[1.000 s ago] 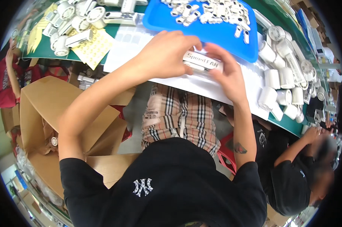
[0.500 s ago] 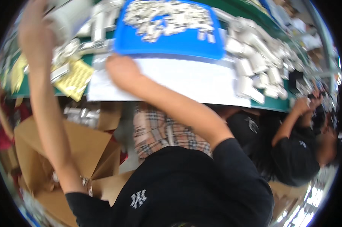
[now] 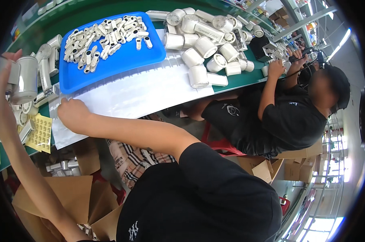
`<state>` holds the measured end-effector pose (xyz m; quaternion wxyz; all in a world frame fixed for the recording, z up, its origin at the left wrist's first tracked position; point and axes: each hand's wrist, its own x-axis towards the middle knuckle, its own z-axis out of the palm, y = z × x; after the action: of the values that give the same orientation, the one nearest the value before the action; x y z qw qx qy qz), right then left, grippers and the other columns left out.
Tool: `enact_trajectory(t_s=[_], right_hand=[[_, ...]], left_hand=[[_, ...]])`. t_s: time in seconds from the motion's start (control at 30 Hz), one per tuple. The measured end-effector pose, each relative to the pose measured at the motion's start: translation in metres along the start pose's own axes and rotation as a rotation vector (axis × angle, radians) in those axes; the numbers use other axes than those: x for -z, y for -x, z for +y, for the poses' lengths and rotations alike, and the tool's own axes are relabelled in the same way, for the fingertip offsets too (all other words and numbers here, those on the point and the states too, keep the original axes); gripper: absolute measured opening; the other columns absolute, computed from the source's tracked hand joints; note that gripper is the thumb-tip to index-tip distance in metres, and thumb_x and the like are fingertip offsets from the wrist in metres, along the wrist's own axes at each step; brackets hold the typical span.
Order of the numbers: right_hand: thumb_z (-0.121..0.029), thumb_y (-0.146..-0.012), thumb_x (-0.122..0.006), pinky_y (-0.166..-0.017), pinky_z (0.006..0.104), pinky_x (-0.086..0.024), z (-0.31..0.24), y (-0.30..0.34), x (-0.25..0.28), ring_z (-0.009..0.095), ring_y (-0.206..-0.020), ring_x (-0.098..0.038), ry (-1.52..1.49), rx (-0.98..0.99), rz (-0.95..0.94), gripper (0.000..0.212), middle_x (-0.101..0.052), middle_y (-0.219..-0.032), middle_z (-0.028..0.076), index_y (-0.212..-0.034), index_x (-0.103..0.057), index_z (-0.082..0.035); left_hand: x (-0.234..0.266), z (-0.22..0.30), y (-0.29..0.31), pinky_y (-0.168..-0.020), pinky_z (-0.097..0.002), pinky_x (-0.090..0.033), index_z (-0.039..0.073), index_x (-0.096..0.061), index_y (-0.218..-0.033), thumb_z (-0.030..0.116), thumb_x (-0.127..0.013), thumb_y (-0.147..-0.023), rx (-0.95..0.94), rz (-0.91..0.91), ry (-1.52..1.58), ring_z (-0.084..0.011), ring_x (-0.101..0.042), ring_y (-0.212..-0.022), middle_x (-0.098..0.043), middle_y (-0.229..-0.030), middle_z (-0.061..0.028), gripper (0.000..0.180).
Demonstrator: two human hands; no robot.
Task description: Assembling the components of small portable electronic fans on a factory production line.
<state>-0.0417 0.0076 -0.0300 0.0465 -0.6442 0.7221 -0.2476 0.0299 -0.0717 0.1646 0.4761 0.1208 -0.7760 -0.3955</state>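
At the far left, my left hand [image 3: 6, 68] is raised with its fingers around a white cylindrical housing [image 3: 26, 80], held above the white parts there; part of the grip is cut off by the dark rim of the picture. My right hand [image 3: 74, 116] is closed, resting at the left end of a white sheet [image 3: 150, 90]. Whatever its fingers hold, if anything, is hidden. Beyond it a blue tray [image 3: 114, 74] carries many small white, elongated parts [image 3: 110, 36] with dark ends. A yellow sheet of round stickers [image 3: 41, 133] lies close to my left forearm.
White cylindrical housings [image 3: 205, 47] are heaped right of the tray on the green table [image 3: 247, 76]. An open cardboard box [image 3: 57, 197] stands below the table's edge at left. On the right sits a co-worker [image 3: 299, 109] in black, hands at a black box [image 3: 263, 46].
The view has swung to the right, so the tray and sheet appear further left and more of the co-worker shows. My left hand still holds the white cylindrical housing; my right hand stays closed.
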Motion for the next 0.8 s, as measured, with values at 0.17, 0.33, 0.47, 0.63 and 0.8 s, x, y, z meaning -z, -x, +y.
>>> enact_trajectory(t_s=[0.17, 0.33, 0.47, 0.63, 0.8], right_hand=[[-0.002, -0.072, -0.062, -0.07, 0.0407, -0.054, -0.004, 0.003, -0.002, 0.034, -0.084, -0.064, -0.126, 0.036, 0.138, 0.018, -0.06, -0.094, 0.02, -0.089, -0.061, 0.002], [-0.004, -0.077, -0.065, -0.073, 0.0393, -0.051, -0.005, 0.065, 0.081, 0.031, -0.087, -0.061, -0.577, 0.25, 0.449, 0.01, -0.058, -0.093, 0.014, -0.086, -0.062, -0.002], [0.002, -0.079, -0.073, -0.073, 0.0288, -0.049, 0.009, 0.123, 0.165, 0.015, -0.083, -0.061, -1.052, 0.115, 0.167, 0.013, -0.064, -0.087, 0.006, -0.088, -0.065, -0.002], [0.009, -0.079, -0.066, -0.072, 0.0232, -0.046, 0.038, 0.142, 0.199, 0.012, -0.08, -0.056, -1.076, -0.113, 0.5, 0.035, -0.06, -0.085, 0.008, -0.111, -0.055, 0.003], [0.007, -0.079, -0.067, -0.088, 0.0298, -0.045, 0.03, 0.127, 0.179, 0.015, -0.092, -0.058, -1.102, -0.136, 0.436, 0.06, -0.06, -0.081, 0.003, -0.134, -0.044, 0.002]], left_hand=[[0.009, -0.039, 0.019, -0.092, -0.0283, -0.043, 0.003, -0.057, -0.099, 0.016, -0.051, -0.094, -0.063, -0.184, -0.152, -0.0159, -0.059, -0.101, -0.063, -0.11, -0.0102, 0.015], [-0.029, -0.022, 0.038, -0.076, -0.0267, -0.05, -0.005, -0.067, -0.101, 0.022, -0.069, -0.089, 0.059, -0.024, 0.015, -0.012, -0.064, -0.083, -0.07, -0.088, -0.0074, 0.029], [-0.059, -0.009, 0.056, -0.07, -0.0285, -0.053, 0.004, -0.066, -0.104, 0.014, -0.079, -0.076, -0.162, -0.36, -0.072, -0.017, -0.068, -0.079, -0.071, -0.088, -0.0075, 0.032], [-0.092, -0.025, 0.085, -0.07, -0.0367, -0.053, 0.007, -0.066, -0.1, 0.014, -0.078, -0.07, -0.152, -0.797, -0.062, -0.0319, -0.066, -0.083, -0.068, -0.089, -0.0123, 0.033], [-0.099, -0.025, 0.096, -0.066, -0.0377, -0.051, 0.008, -0.063, -0.1, 0.011, -0.08, -0.069, -0.166, -0.706, 0.026, -0.0315, -0.066, -0.081, -0.068, -0.088, -0.0101, 0.036]])
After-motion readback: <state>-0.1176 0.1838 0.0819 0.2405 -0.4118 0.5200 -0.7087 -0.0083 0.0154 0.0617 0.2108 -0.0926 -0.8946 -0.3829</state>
